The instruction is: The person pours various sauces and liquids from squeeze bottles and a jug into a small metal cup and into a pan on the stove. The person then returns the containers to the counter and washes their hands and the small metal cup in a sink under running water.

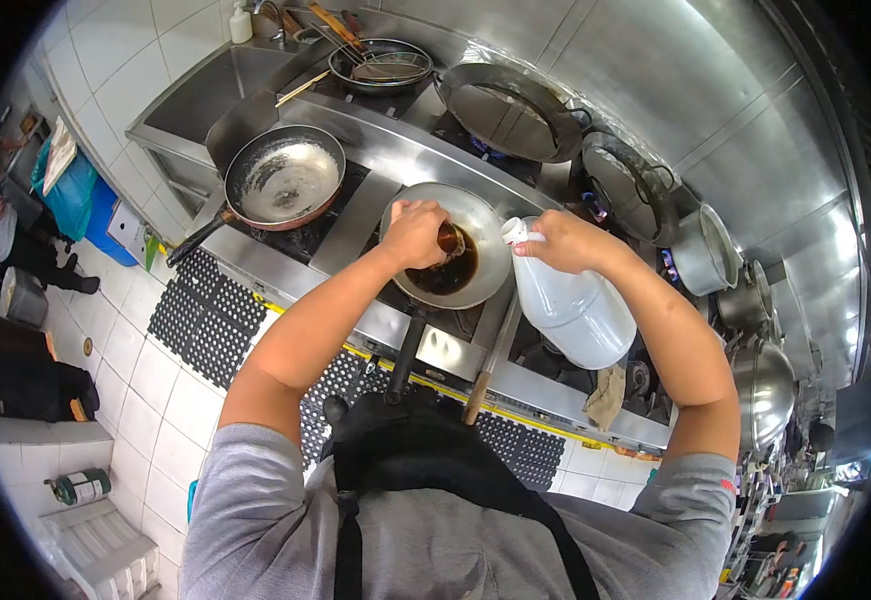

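Observation:
My left hand (415,236) is closed around a small cup (449,238) with dark brown in it, tipped over a frying pan (487,215). Dark brown liquid (447,274) pools in that pan, whose black handle (407,360) points toward me. Over the burner to the right, my right hand (561,243) grips a big translucent white jug (580,315) near its neck. The jug leans, with its mouth facing the pan. Fingers hide most of the cup.
Left of the pan, another frying pan (290,185) with a whitish coating sits on the stove. Large dark pans (510,110) and a metal pot (705,245) line the back burners, some over blue flames. A wooden handle (476,398) and a folded cloth (606,397) lie at the stove's front.

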